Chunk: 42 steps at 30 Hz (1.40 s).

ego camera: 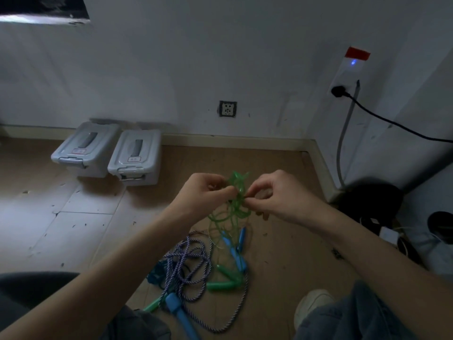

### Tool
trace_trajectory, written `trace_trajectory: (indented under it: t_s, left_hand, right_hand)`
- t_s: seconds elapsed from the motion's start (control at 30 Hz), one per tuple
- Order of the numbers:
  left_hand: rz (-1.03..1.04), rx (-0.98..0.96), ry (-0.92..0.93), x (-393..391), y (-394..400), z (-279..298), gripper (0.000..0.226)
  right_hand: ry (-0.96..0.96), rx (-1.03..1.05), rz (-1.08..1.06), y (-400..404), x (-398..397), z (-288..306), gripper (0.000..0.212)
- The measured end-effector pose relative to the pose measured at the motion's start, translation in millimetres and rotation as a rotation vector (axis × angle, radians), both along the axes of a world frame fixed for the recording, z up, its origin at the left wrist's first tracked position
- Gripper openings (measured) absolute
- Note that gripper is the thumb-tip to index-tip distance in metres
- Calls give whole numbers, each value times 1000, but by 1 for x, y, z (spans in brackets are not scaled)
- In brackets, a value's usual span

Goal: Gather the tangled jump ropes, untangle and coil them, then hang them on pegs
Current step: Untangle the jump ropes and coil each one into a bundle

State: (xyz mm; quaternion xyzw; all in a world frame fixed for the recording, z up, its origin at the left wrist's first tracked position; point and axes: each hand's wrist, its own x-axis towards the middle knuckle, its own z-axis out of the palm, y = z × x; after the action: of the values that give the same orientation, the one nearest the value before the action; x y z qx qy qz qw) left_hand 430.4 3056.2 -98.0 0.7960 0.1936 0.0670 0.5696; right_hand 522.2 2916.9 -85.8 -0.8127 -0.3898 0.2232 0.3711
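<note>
The left hand and right hand each pinched a knot of green jump rope, raised above the floor. Below the knot lay a purple-and-white braided rope; blue handles, seemingly tangled in, lay beside it.

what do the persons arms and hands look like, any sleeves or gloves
Both arms are bare to the frame edge: no sleeves, gloves, watch or rings show on the left hand or the right hand. A small dark mark sits on the right forearm.
</note>
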Motion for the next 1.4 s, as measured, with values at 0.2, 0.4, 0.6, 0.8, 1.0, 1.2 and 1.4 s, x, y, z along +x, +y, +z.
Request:
trace_trajectory:
  t_s: [0.2, 0.4, 0.6, 0.8, 1.0, 1.2, 1.4]
  left_hand:
    - [232, 19, -33, -2, 24, -3, 5]
    - [-35, -149, 1, -2, -3, 3, 24]
    - [28, -320, -28, -3, -3, 3, 11]
    - [55, -505, -16, -3, 3, 12, 11]
    - [-34, -531, 125, -3, 1, 13, 11]
    - [-28, 181, 17, -3, 6, 3, 11]
    - [78, 438, -89, -3, 19, -2, 14]
  right_hand:
    - [-98, 108, -310, -12, 13, 1, 20]
    - [-133, 171, -258, -1, -5, 2, 9]
    - [353, 328, -281, 1, -6, -3, 15]
    - [324, 249, -272, 3, -1, -7, 20]
    - [-264, 196, -177, 0, -7, -4, 28]
    - [-527, 109, 19, -4, -8, -1, 12]
    - [-501, 204, -62, -5, -3, 2, 9]
